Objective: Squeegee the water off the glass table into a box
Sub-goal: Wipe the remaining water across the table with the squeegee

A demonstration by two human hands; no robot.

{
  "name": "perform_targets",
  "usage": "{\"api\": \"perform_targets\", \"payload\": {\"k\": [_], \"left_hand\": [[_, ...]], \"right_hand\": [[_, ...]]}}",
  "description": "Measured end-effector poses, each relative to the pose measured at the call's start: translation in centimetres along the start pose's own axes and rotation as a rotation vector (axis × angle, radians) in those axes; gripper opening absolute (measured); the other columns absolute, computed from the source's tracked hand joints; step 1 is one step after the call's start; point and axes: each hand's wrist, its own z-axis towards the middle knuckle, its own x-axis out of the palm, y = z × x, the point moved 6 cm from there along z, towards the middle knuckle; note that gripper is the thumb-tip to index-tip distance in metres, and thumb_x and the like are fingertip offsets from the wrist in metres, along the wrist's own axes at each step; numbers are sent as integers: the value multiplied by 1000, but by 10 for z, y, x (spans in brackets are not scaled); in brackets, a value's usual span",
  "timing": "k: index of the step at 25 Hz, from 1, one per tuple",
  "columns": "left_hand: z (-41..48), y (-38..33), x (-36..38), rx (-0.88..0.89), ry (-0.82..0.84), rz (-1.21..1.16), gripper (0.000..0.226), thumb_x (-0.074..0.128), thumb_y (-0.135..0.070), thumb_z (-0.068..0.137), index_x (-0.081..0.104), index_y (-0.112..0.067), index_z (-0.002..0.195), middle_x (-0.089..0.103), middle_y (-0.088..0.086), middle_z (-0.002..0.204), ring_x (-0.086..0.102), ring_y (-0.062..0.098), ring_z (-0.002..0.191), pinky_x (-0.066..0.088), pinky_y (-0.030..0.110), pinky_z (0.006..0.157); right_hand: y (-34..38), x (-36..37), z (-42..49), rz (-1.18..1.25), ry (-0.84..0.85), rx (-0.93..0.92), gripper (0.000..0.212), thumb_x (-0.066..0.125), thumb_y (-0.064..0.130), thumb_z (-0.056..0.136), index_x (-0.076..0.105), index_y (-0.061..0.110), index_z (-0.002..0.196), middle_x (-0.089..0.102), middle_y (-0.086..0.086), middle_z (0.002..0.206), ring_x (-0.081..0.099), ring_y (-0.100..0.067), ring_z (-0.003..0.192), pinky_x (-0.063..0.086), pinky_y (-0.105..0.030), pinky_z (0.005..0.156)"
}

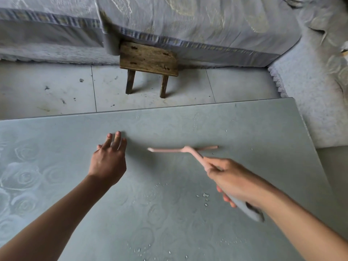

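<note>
Several patches of water droplets (205,195) sit on the near half of the glass surface (263,129), so I judge the job well short of done. My right hand (231,178) grips the squeegee (169,150) by its handle, blade down on the glass toward the far edge. My left hand (109,161) lies open, fingers straight, beside it (touching or hovering, I cannot tell). No box is in view.

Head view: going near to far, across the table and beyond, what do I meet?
Nearest water drops → right hand → squeegee blade → table edge → stool → bed. Left hand omitted: level with the right hand.
</note>
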Motion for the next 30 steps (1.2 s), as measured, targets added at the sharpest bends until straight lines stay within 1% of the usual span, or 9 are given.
{"api": "perform_targets", "payload": {"k": [5,7,11,15,19,21,25,27,30], "left_hand": [[-2,1,-3,-13,8,-16,59,40,-9,92,27,-19,149,11,1,161,13,24,147,45,44,94],[-2,3,-2,-19,2,-34,60,40,-9,92,27,-21,149,11,-1,161,14,23,147,47,43,91],[-1,6,-2,-34,-6,-100,61,40,-8,91,29,-24,148,13,-4,160,17,22,146,47,44,89],[1,9,-4,-49,-20,-203,68,39,-2,87,30,-30,148,13,-11,160,14,15,147,44,40,97],[4,13,-8,-42,-20,-277,72,38,2,82,35,-32,145,17,-12,159,18,15,146,43,40,102],[7,12,-5,-40,16,-287,72,37,1,81,33,-31,146,14,-11,159,17,17,147,39,42,106],[7,12,-2,-24,86,-286,72,36,0,84,27,-28,149,5,-9,161,8,17,148,32,41,112],[6,11,-3,-17,95,-285,72,35,1,84,26,-27,150,3,-8,161,6,17,148,31,40,113],[7,11,-6,-11,113,-273,72,34,2,85,25,-26,150,2,-8,161,5,17,148,30,41,114]], "right_hand": [[79,-32,53,-86,-124,-155,34,36,15,92,59,27,114,49,-2,54,47,-15,37,39,-23,39],[96,-11,65,-123,-110,-194,47,35,13,89,54,37,124,53,-5,57,50,-19,41,40,-21,40],[64,29,31,-346,-54,-253,67,31,14,89,21,56,140,56,2,59,58,-21,43,42,-21,36],[48,12,3,-287,107,-81,43,35,24,94,45,49,126,55,0,58,53,-14,38,45,-25,36],[102,-13,51,-237,-115,-178,42,35,14,92,55,36,121,50,-8,59,48,-19,42,38,-20,39],[109,-11,62,-190,-121,-134,43,32,10,90,57,30,120,46,-8,61,43,-17,41,35,-19,39],[72,10,17,-322,88,-50,51,32,15,93,47,63,100,51,-8,61,44,-11,31,37,-19,36],[61,8,4,-299,158,16,45,33,18,93,54,52,113,51,-8,64,46,-13,37,37,-18,38],[85,-23,32,-267,-24,-44,34,37,23,95,59,28,121,50,-11,62,45,-19,44,36,-18,37]]}}
